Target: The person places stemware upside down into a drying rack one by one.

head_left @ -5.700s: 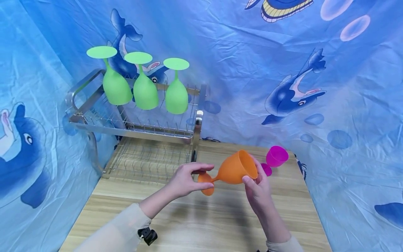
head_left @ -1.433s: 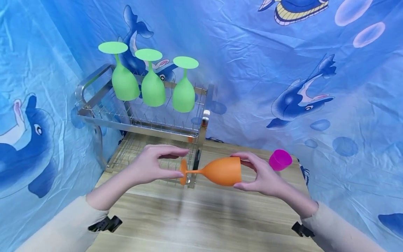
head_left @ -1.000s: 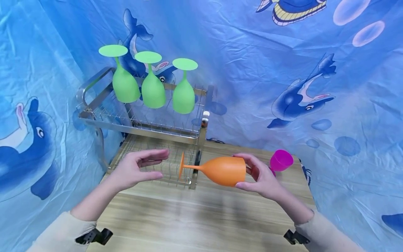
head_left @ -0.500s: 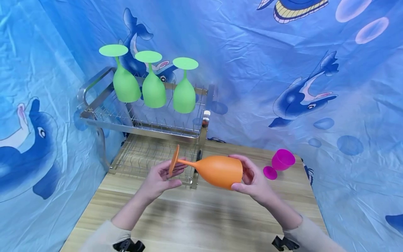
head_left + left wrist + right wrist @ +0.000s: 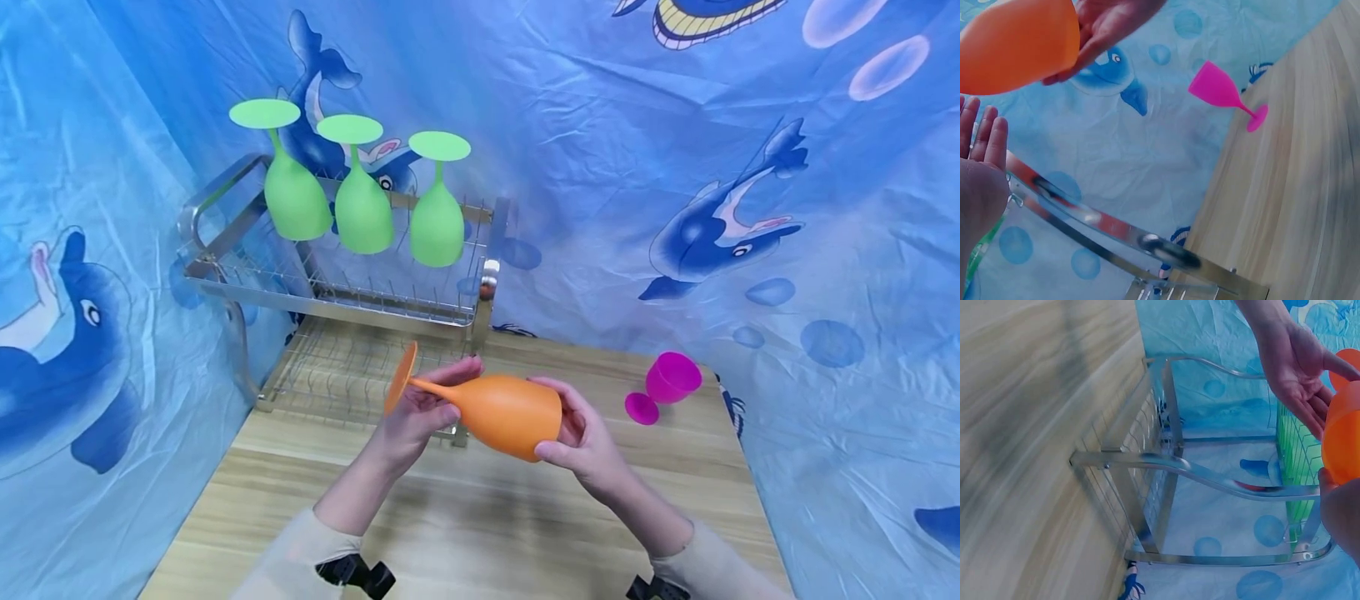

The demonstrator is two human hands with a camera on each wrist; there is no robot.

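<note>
An orange wine goblet (image 5: 510, 414) lies tilted on its side in the air above the wooden table, its foot up to the left. My right hand (image 5: 591, 446) grips the bowl near its rim, thumb in front. At the stem end is my left hand (image 5: 411, 423), the stem passing between its thumb and fingers. In the left wrist view, the left fingers (image 5: 994, 140) look straight below the goblet's bowl. The right wrist view shows the left palm (image 5: 1297, 365) turned toward the camera beside the goblet. Inside the bowl is mostly hidden.
Three green goblets (image 5: 363, 208) stand upside down on the upper tier of a metal dish rack (image 5: 352, 312). A magenta goblet (image 5: 672, 377) is at the wooden table's (image 5: 480, 525) back right. Blue dolphin-print cloth (image 5: 585, 167) hangs behind and at both sides.
The left hand came off the goblet's foot, moved away, then returned from the left to the stem. The right hand carried the goblet slightly left, foot tilting upward. The green goblets have not moved.
</note>
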